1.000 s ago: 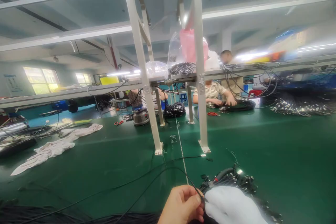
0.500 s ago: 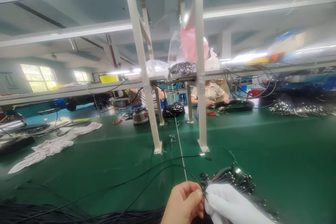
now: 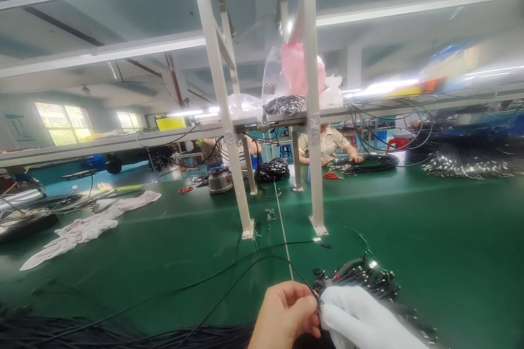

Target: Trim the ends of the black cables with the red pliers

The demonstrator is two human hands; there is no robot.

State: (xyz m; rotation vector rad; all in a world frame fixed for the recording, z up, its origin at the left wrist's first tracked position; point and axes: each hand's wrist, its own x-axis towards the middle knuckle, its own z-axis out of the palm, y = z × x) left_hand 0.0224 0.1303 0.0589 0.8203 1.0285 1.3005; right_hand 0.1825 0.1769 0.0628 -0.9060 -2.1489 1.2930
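Note:
My bare left hand pinches a thin black cable close to its end, low in the middle of the view. Pressed up against it, my right hand wears a white glove, its fingers closed at the same cable end. The tip between the two hands is mostly hidden. From there the cable arches back to the left. Just behind the glove lies a bundle of black cable ends with metal plugs. A second black cable runs across the green table to a small white-tipped end.
Two white shelf posts stand on the green table. A white cloth lies at left, a mass of black cables along the near edge. Red-handled scissors and a grey round device sit farther back. A co-worker in stripes sits opposite.
My hands stay closed at the cable end with hardly any movement. The view has shifted slightly, and the co-worker's hand across the table has moved a little.

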